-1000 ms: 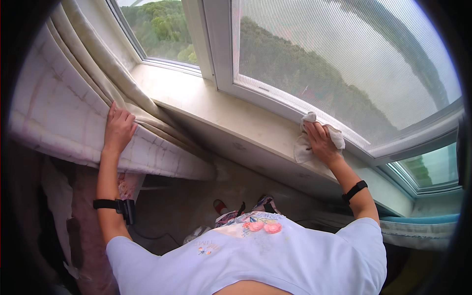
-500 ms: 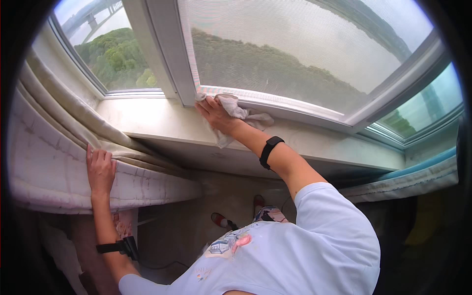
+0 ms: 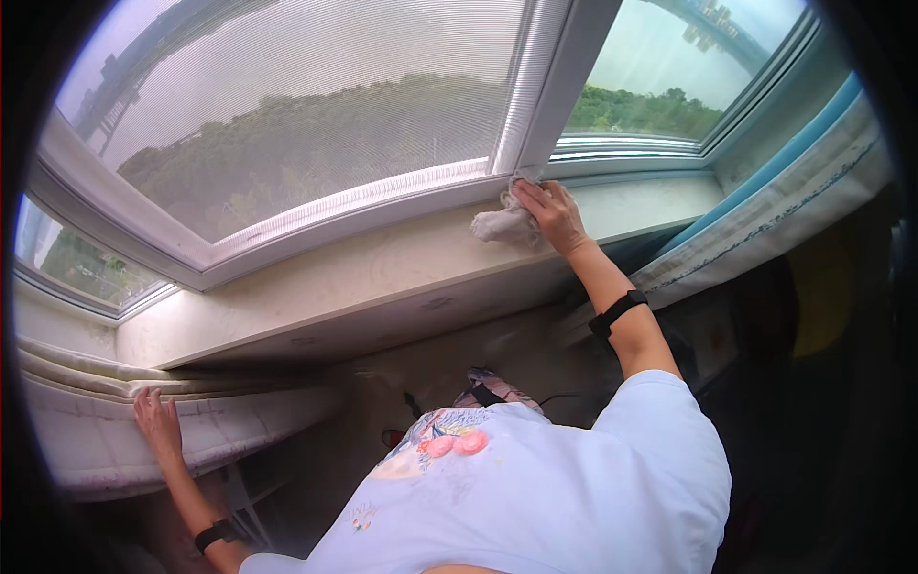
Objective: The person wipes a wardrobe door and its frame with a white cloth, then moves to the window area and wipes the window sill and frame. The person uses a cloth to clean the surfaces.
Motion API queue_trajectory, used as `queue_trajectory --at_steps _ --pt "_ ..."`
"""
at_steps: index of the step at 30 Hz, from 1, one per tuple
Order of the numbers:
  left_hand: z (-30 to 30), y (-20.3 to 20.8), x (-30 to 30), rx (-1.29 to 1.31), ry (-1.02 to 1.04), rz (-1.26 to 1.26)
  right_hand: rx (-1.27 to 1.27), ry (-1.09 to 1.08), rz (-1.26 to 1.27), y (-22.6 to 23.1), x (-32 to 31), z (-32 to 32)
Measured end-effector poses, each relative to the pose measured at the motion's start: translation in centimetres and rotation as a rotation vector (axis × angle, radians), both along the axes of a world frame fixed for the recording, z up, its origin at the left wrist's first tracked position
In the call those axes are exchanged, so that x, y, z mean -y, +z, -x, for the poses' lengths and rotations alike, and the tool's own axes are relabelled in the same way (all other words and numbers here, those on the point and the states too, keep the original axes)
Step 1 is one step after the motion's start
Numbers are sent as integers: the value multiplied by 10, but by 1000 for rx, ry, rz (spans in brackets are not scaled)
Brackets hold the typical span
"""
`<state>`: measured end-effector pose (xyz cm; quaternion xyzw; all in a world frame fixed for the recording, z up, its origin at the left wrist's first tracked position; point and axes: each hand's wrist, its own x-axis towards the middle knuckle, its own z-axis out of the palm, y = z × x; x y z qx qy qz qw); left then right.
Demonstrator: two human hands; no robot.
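My right hand [image 3: 555,212] is closed on a crumpled whitish cloth [image 3: 503,226]. It presses the cloth against the lower right corner of the white window frame [image 3: 382,212], just above the pale windowsill [image 3: 277,297]. Part of the cloth hangs loose beside my fingers, over the sill. Far to the left, my left hand [image 3: 158,423] rests with its fingers apart on the top folds of a pale curtain [image 3: 229,429]. It does not appear to grip the fabric.
Right of the frame is another window pane [image 3: 641,86], with a white-and-blue curtain [image 3: 775,201] beside it. A small pane [image 3: 81,258] stands at the left. The sill's front edge juts out above the floor [image 3: 382,373]. Trees and water show outside.
My right hand has carried the cloth rightward along the frame's bottom, from its left corner to its right one. The view has turned right. My left hand stays at the curtain, its fingers more spread.
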<state>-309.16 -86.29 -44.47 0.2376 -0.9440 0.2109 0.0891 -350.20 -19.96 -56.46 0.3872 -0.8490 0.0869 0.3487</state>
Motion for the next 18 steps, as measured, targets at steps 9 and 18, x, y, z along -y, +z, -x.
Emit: queue_trajectory --at_steps 9,18 --pt "119 -59 -220 -48 -339 -511 540 -205 1862 42 -127 30" --pt "242 -31 -355 53 -852 -617 530 -132 677 -17 -106 72"
